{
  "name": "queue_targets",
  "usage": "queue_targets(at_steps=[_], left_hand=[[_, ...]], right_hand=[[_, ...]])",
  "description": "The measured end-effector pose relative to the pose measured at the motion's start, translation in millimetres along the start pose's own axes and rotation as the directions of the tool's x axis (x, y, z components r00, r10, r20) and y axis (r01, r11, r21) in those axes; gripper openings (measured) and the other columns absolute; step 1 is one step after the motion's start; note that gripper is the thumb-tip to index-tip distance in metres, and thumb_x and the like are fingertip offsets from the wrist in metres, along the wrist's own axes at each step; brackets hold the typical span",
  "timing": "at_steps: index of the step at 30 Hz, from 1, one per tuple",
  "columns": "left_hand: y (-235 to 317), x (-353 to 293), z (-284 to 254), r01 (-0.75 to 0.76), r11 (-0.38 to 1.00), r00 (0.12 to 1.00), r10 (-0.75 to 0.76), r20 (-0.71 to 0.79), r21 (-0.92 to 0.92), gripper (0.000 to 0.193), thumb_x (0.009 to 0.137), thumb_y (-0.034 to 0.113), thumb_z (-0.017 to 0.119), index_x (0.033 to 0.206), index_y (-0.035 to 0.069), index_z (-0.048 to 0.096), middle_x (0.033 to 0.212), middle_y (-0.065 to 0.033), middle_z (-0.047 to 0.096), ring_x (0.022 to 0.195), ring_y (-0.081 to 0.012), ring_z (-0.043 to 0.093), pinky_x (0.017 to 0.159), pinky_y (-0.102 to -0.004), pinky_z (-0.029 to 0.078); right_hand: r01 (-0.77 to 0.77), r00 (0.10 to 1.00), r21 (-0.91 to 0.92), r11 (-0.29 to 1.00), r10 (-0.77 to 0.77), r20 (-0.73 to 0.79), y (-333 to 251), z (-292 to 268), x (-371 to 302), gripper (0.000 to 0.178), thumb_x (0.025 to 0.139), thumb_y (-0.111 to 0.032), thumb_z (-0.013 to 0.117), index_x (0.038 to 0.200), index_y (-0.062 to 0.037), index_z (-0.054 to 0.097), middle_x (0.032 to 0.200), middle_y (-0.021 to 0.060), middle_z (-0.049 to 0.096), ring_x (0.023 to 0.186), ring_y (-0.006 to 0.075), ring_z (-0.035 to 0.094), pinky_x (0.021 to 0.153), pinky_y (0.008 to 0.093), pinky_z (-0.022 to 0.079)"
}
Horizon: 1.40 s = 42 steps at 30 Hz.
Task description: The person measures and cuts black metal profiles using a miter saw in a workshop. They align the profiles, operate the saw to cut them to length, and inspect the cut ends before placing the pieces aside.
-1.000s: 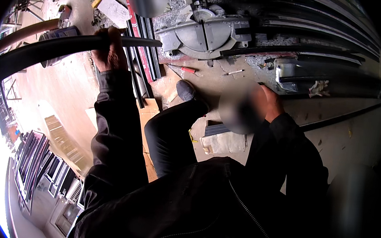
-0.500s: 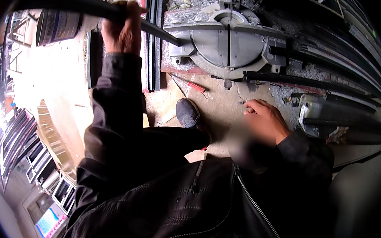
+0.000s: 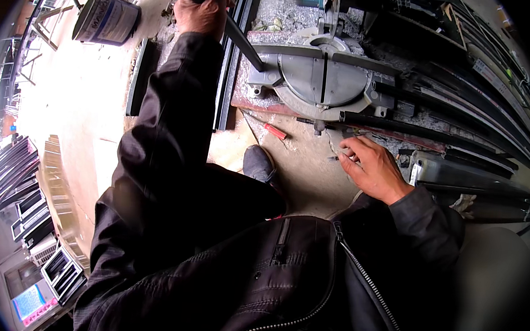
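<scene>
At the upper left, my left hand (image 3: 201,10) is closed round a long black metal profile (image 3: 241,40). The profile slants down to the right, its far end on the grey base of a mitre saw (image 3: 307,81). My right hand (image 3: 375,169) is to the right of my shoe, in front of the saw, with thumb and fingers pinched. A thin pen-like thing (image 3: 333,158) pokes out from its fingertips; the rest is hidden. A red-handled screwdriver (image 3: 275,131) lies on the floor between my shoe and the saw.
Black profiles (image 3: 465,107) lie in rows to the right of the saw, and more (image 3: 227,80) run along its left side. A white bucket (image 3: 106,19) stands at the upper left. Stacked frames (image 3: 27,214) fill the lower left. A clear-wrapped bundle (image 3: 441,171) lies at the right.
My left hand and the profile have moved up and rightward in view; the profile tilts more steeply. My right hand has hardly moved. The whole view has shifted, showing more behind the saw.
</scene>
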<state>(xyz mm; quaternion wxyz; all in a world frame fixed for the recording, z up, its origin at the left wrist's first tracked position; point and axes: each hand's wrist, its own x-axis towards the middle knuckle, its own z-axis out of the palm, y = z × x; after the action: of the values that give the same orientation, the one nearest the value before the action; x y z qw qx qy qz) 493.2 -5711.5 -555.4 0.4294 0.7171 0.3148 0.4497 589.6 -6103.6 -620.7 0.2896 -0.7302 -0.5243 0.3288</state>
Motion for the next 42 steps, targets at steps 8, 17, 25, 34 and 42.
queue_targets(at_steps=[8, 17, 25, 34, 42], left_hand=[[-11, -12, 18, 0.092, 0.995, 0.989, -0.089, -0.115, 0.024, 0.037, 0.095, 0.041, 0.076, 0.076, 0.010, 0.073, 0.062, 0.0010, 0.061, 0.057, -0.0081, 0.054, 0.052, -0.0313, 0.041], [-7, -8, 21, 0.117, 0.984, 0.978, -0.137, -0.155, -0.134, 0.041, 0.095, 0.045, 0.075, 0.076, 0.009, 0.072, 0.066, 0.0021, 0.061, 0.059, -0.0070, 0.054, 0.054, -0.0289, 0.041], [-9, -7, 27, 0.280, 0.906, 0.956, -0.231, 0.182, -0.317, 0.048, 0.095, 0.058, 0.070, 0.075, 0.015, 0.060, 0.064, 0.0060, 0.049, 0.058, -0.0071, 0.043, 0.054, -0.0276, 0.033], [-63, 14, 34, 0.113, 0.848, 0.993, -0.106, 0.044, -0.517, 0.025, 0.102, 0.027, 0.069, 0.104, 0.003, 0.074, 0.096, -0.0008, 0.070, 0.084, -0.0071, 0.062, 0.070, -0.0242, 0.048], [-39, 2, 39, 0.007, 0.840, 0.999, -0.026, -0.028, -0.543, 0.031, 0.102, 0.027, 0.070, 0.111, -0.002, 0.074, 0.104, -0.0051, 0.074, 0.093, -0.0100, 0.066, 0.077, -0.0253, 0.053]], right_hand=[[0.050, 0.999, -0.097, 0.994, -0.051, -0.003, -4, 7, -21, 0.026, 0.096, -0.017, 0.068, 0.116, -0.0004, 0.063, 0.098, 0.0145, 0.065, 0.086, 0.0298, 0.069, 0.076, 0.0388, 0.055], [0.050, 0.999, -0.123, 0.991, -0.047, 0.027, -16, 1, -19, 0.031, 0.097, -0.026, 0.065, 0.118, -0.0028, 0.064, 0.100, 0.0169, 0.064, 0.093, 0.0401, 0.066, 0.079, 0.0464, 0.054], [0.085, 0.996, -0.165, 0.983, -0.081, 0.029, -18, 3, -14, 0.030, 0.097, -0.024, 0.066, 0.118, -0.0024, 0.064, 0.101, 0.0167, 0.063, 0.092, 0.0395, 0.066, 0.079, 0.0457, 0.053], [0.114, 0.993, -0.163, 0.980, -0.111, 0.029, -17, 5, -12, 0.030, 0.097, -0.025, 0.066, 0.118, -0.0034, 0.065, 0.100, 0.0170, 0.063, 0.091, 0.0409, 0.065, 0.078, 0.0473, 0.054], [0.088, 0.996, -0.188, 0.978, -0.080, 0.047, -18, 5, -11, 0.032, 0.097, -0.027, 0.066, 0.119, -0.0037, 0.064, 0.101, 0.0172, 0.063, 0.092, 0.0416, 0.065, 0.078, 0.0482, 0.053]])
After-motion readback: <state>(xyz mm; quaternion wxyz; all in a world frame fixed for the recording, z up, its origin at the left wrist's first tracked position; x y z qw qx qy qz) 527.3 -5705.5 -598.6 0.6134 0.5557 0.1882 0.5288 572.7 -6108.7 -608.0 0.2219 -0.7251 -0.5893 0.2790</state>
